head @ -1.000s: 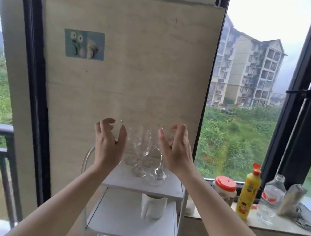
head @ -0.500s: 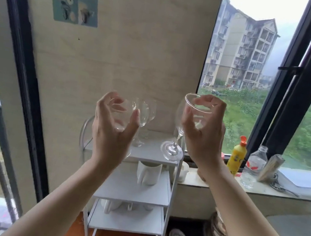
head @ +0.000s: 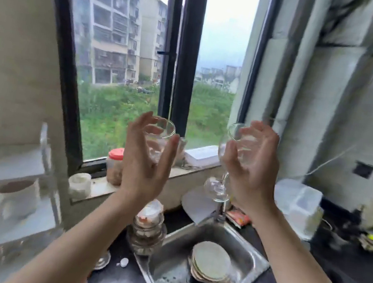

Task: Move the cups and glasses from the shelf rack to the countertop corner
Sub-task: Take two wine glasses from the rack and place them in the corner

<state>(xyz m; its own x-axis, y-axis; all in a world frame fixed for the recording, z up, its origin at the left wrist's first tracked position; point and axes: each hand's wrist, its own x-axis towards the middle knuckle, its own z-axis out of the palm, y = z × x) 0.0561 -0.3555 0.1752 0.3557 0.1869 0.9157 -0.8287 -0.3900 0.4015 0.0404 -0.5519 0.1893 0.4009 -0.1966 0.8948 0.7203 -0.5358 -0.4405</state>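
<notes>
— Kitchen window fills the back, steel sink below it, dark bench running off to the right.

— And two stemmed glasses are up in the air! The left hand has its grip clamped round the bowl of the left glass, thumb one side, fingers the other.

— Same story opposite. The right hand wraps the bowl of the right glass, stem and foot hanging free beneath, above the sink's back edge.

— Neither glass touches anything but a hand. The rack sits at the left edge, blurred, with a mug on a shelf.

— So I read this as the carry leg: both glasses are off the rack and not yet set down.

— Agreed. The corner looks to be far right, past the white tub. The next move calls for a swing across the sink with the feet kept level, then each foot lowered flat onto bare bench.

— Mind the plates stacked in that sink. It's thin glass, two at once, and no spare hand.

— And there's more to fetch. That mug, at least, waits on the rack.
</notes>
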